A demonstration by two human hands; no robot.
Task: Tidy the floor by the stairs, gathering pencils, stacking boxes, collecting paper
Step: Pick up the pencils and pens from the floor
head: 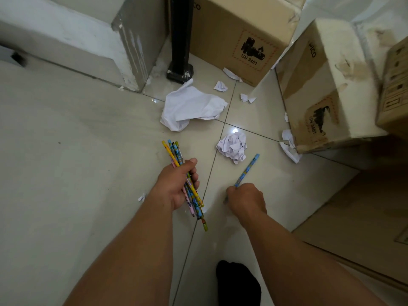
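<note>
Pencils (174, 152) fill left hand (173, 187) before box (220, 40) reading "UN 3481".

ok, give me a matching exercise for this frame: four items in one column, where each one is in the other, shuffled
Items
1. pencil bundle
2. single blue pencil
3. paper ball
4. large crumpled sheet

Places
A. on the floor beside the base of the black post
B. held in the left hand
C. on the floor next to the single blue pencil's far end
D. gripped at its near end by the right hand

Pairs: 1-B, 2-D, 3-C, 4-A
</note>
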